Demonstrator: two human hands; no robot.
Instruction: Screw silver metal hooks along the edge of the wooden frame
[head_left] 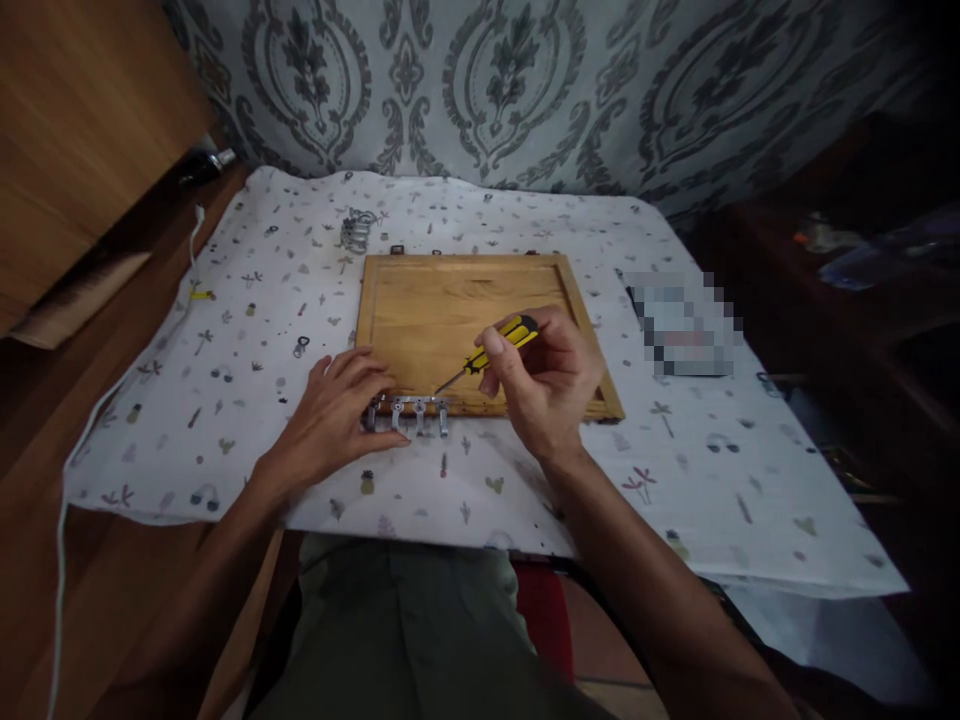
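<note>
A wooden framed board (457,310) lies flat on a patterned white cloth (247,400). A silver metal hook rack (412,410) sits against the board's near edge. My left hand (337,410) rests on the rack's left end, fingers curled down over it. My right hand (544,380) is closed round a yellow and black screwdriver (499,345), whose thin tip points down at the rack's right part.
A pile of small metal pieces (356,230) lies on the cloth behind the board. A blurred-out flat object (686,325) sits to the right. A white cable (196,240) runs along the left edge. A wooden cabinet (67,130) stands at the left, patterned wallpaper behind.
</note>
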